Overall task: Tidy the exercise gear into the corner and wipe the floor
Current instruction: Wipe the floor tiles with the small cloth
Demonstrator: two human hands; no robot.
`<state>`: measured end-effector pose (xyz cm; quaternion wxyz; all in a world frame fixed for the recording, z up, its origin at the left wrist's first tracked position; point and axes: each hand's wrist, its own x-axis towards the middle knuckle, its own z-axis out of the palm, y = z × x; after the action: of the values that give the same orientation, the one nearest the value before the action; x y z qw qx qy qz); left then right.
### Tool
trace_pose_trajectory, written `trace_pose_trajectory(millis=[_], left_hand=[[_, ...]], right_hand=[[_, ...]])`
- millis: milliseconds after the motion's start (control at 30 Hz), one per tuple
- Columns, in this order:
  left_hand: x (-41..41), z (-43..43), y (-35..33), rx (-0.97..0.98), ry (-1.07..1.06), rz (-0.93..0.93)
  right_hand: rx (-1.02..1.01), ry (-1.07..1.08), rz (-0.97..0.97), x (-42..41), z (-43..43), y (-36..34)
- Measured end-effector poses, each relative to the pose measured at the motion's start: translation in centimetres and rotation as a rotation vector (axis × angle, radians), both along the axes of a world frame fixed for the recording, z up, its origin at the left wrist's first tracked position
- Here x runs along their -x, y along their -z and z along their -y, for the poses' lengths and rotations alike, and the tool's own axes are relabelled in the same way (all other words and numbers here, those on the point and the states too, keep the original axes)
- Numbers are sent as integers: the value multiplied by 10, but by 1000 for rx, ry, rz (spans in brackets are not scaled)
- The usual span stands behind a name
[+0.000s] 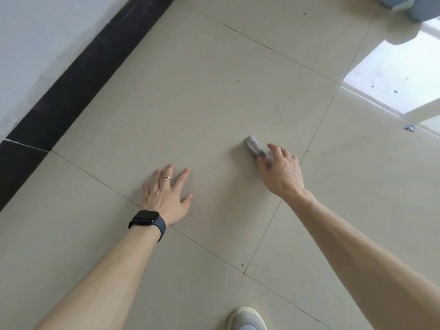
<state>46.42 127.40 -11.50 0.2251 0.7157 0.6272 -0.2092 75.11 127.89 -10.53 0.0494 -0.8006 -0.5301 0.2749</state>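
A small grey cloth (252, 144) lies bunched on the beige tiled floor (202, 96). My right hand (281, 170) is on the cloth's near end, its fingers spread and bent over it; most of the cloth sticks out beyond the fingertips. My left hand (166, 194) lies flat on the floor with its fingers spread, a ring on one finger and a dark watch on the wrist. It is well to the left of the cloth. Small dark specks dot the tiles.
A white wall with a black skirting board (78, 75) runs along the left. A blue object (414, 5) stands at the top right by a bright patch of floor. A small dark scrap (409, 128) lies at the right. My shoe (246, 319) shows at the bottom.
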Motion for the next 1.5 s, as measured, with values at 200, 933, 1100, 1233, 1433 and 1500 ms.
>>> trace_pose_trajectory(millis=[200,933,1100,1233,1433,1500], left_hand=[[1,13,21,81,-97,29],[1,11,28,144,-142,74],[0,11,28,139,-140,65],[-1,11,28,140,-135,66],[3,16,31,59,-126,95],[6,19,33,5,-117,141]], right_hand=[[-208,-100,157,14,-1,15],[-259,159,131,-4,3,15],[-148,-200,202,10,7,48],[-149,-229,200,15,10,59],[-241,-826,187,-14,32,53],[-135,-471,205,-24,5,55]])
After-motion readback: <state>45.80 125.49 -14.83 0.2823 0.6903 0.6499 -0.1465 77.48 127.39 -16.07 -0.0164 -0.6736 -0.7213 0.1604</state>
